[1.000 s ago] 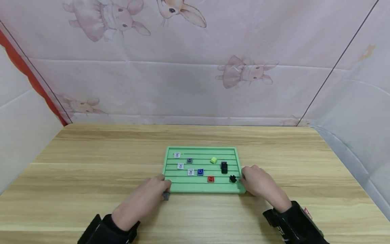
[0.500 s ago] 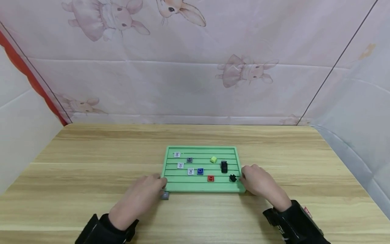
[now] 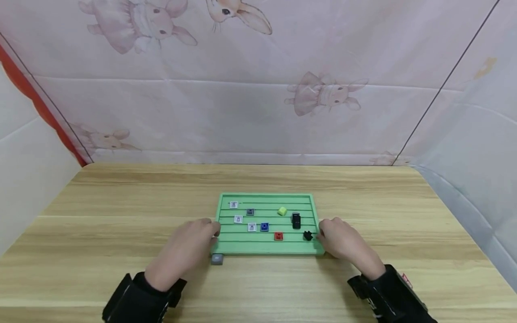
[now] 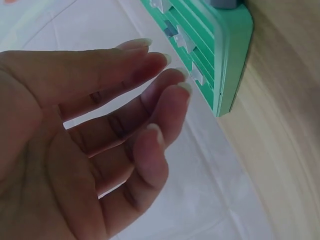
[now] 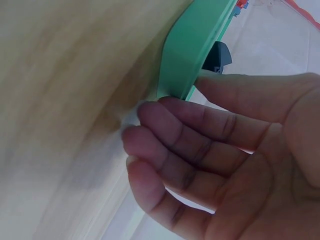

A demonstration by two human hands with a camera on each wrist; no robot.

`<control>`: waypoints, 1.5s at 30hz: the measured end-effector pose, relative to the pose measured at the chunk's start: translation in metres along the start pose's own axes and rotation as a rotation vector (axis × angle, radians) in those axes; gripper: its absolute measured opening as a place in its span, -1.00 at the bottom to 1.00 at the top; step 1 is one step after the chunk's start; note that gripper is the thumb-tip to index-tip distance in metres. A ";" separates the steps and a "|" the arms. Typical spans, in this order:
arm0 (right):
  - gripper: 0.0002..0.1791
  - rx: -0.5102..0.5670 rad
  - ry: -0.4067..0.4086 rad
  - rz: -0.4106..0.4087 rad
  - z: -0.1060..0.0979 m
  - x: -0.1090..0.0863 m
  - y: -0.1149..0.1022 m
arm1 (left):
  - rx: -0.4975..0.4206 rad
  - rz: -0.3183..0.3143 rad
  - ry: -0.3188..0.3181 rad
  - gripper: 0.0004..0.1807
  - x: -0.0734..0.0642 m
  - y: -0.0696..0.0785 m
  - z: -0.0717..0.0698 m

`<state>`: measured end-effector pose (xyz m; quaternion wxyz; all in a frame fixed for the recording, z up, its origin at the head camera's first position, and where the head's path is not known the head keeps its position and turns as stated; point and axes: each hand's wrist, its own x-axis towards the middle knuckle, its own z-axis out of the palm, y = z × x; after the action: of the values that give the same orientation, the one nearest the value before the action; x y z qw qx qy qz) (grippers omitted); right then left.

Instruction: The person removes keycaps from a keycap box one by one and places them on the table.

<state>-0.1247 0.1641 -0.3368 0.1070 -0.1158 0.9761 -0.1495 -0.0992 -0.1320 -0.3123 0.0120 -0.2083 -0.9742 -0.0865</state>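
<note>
A green ridged tray (image 3: 266, 249) lies on the wooden table, bearing several small square keycap-like pieces. My left hand (image 3: 187, 246) is by the tray's left edge; in the left wrist view its fingers (image 4: 165, 107) bend loosely, thumb near the index finger, with nothing held. A grey keycap (image 3: 216, 259) sits at the tray's front left corner, just below that hand. At the right edge, my right hand (image 3: 343, 240) pinches the tray; the right wrist view has the thumb (image 5: 240, 92) on the rim and the index finger against the outer side.
On the tray are a red piece (image 3: 278, 236), a blue one (image 3: 264, 227), a yellow-green one (image 3: 282, 211), a tall black one (image 3: 296, 220) and a black one (image 3: 308, 235) close to the right hand. A fabric backdrop (image 3: 242, 116) rises behind the table (image 3: 133, 197).
My left hand has come away from the grey keycap and moved slightly up and left along the tray's edge, so the keycap shows whole. The right hand keeps its place.
</note>
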 end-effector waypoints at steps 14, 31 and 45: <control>-0.76 0.010 0.015 -0.021 0.001 -0.001 0.001 | -0.047 0.013 0.000 -0.93 0.035 0.003 0.002; -0.78 0.006 0.013 -0.018 0.001 -0.001 0.001 | -0.078 0.048 -0.073 -0.85 0.064 0.005 0.016; -0.77 0.002 0.021 -0.028 0.001 -0.001 0.001 | -0.099 0.044 -0.070 -0.82 0.067 0.002 0.023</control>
<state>-0.1234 0.1651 -0.3381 0.0949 -0.1277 0.9753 -0.1532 -0.1594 -0.0986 -0.3308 -0.0307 -0.2331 -0.9636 -0.1272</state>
